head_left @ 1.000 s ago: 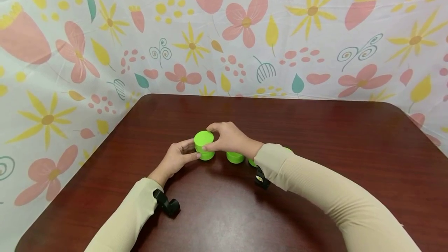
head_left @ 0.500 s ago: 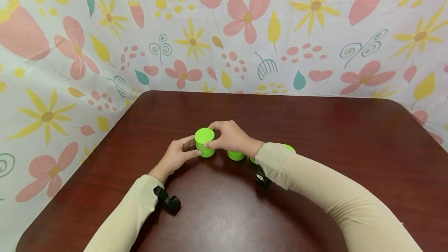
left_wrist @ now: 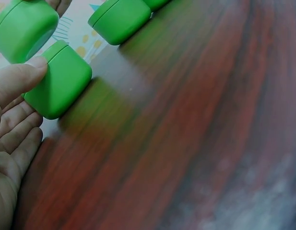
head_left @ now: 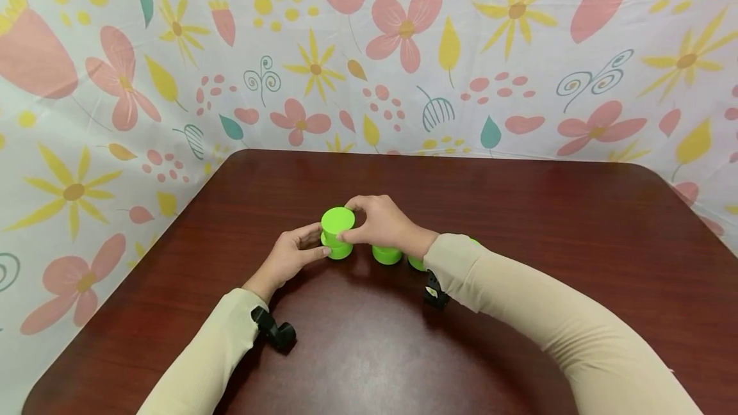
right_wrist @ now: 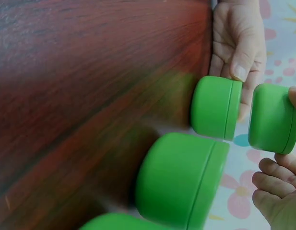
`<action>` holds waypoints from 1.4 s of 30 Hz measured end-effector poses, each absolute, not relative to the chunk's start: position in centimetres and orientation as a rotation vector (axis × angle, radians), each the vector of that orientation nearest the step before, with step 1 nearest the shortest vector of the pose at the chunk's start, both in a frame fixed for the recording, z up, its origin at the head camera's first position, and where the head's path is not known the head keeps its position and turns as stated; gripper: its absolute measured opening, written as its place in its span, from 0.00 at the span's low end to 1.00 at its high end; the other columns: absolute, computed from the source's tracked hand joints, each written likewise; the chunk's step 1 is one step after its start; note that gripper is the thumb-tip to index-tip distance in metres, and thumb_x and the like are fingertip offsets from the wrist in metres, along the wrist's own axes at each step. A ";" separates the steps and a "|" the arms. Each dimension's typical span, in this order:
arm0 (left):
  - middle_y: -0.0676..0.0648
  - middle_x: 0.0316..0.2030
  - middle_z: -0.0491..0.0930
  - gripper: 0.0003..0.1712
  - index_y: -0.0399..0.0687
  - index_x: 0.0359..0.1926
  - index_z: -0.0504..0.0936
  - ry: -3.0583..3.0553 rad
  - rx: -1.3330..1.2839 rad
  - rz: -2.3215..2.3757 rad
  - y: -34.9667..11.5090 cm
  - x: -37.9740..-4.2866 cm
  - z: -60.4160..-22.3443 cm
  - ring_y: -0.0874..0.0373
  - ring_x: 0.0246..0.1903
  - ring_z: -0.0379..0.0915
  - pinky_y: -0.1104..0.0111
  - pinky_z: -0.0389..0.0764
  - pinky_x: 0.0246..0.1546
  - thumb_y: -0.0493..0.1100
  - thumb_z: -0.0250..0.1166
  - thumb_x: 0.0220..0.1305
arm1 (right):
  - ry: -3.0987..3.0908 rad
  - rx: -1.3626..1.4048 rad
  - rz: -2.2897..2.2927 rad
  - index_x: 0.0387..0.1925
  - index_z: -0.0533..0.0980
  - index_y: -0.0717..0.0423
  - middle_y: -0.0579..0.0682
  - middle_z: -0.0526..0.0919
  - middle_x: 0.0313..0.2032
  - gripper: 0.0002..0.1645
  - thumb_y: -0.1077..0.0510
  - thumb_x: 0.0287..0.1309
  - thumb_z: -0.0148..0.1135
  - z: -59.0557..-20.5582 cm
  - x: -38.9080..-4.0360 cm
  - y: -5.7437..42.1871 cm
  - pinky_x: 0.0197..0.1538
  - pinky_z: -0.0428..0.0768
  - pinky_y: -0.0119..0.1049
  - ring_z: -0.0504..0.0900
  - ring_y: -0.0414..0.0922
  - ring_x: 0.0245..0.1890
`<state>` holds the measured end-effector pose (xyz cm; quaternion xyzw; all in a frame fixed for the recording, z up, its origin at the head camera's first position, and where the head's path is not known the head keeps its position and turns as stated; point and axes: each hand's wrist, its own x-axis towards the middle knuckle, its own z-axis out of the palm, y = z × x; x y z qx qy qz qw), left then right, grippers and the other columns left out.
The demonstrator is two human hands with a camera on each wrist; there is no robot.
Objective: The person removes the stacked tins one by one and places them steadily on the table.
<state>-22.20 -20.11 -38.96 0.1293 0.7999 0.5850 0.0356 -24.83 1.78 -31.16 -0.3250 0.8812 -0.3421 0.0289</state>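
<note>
Two small round lidded jars, both bright green, are one above the other between my hands. My right hand (head_left: 385, 226) pinches the upper jar (head_left: 337, 219) between thumb and fingers. A narrow gap separates it from the lower jar (right_wrist: 212, 108) in the right wrist view, where the upper jar (right_wrist: 272, 117) hangs over that lid. On the table, the lower jar (left_wrist: 66, 86) is held by my left hand (head_left: 286, 261), its thumb at the lid's edge and its fingers on the far side.
A third green jar (head_left: 387, 256) stands just to the right, below my right hand. Another green jar (head_left: 416, 263) is partly hidden by the right cuff, and more green shows behind that sleeve. The dark wooden table (head_left: 357, 351) meets a flowered cloth (head_left: 357, 50) at the back.
The upper jar has risen slightly off the lower one with my right hand. My left hand stays on the lower jar. The head view has shifted a little.
</note>
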 end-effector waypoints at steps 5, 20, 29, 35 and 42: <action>0.37 0.55 0.75 0.29 0.38 0.59 0.71 2.439 0.405 1.799 -19.9 -22.0 -39.0 0.47 0.55 0.71 0.70 0.77 0.47 0.36 0.67 0.56 | 2.739 -0.960 -1.033 0.45 0.77 0.54 0.47 0.81 0.43 0.26 0.47 0.45 0.70 -30.8 -24.7 2.6 0.45 0.76 0.37 0.78 0.46 0.45; 0.38 0.55 0.74 0.29 0.38 0.58 0.72 2.410 0.387 1.820 -19.5 -22.2 -38.9 0.47 0.56 0.70 0.71 0.76 0.49 0.33 0.67 0.54 | 2.848 -0.797 -0.989 0.47 0.77 0.53 0.49 0.80 0.46 0.29 0.46 0.43 0.70 -29.2 -24.2 8.4 0.48 0.75 0.43 0.75 0.47 0.47; 0.37 0.56 0.73 0.29 0.37 0.58 0.72 2.407 0.375 1.818 -19.6 -22.2 -38.9 0.46 0.57 0.69 0.71 0.76 0.49 0.33 0.67 0.54 | 2.927 -0.721 -0.955 0.45 0.77 0.53 0.51 0.81 0.44 0.27 0.46 0.42 0.71 -29.3 -23.1 12.7 0.48 0.75 0.47 0.76 0.50 0.47; 0.37 0.56 0.73 0.29 0.38 0.59 0.72 2.398 0.374 1.808 -19.7 -22.0 -38.8 0.46 0.57 0.69 0.71 0.76 0.48 0.34 0.67 0.54 | 2.993 -0.685 -0.947 0.44 0.77 0.55 0.52 0.81 0.42 0.26 0.48 0.43 0.72 -29.6 -22.2 15.3 0.46 0.76 0.48 0.77 0.51 0.46; 0.38 0.56 0.73 0.29 0.39 0.59 0.72 2.403 0.374 1.791 -20.1 -22.4 -38.4 0.47 0.57 0.69 0.71 0.77 0.47 0.34 0.67 0.54 | 3.032 -0.594 -0.939 0.45 0.77 0.58 0.55 0.81 0.43 0.29 0.44 0.45 0.70 -29.2 -21.1 18.2 0.43 0.76 0.47 0.77 0.52 0.46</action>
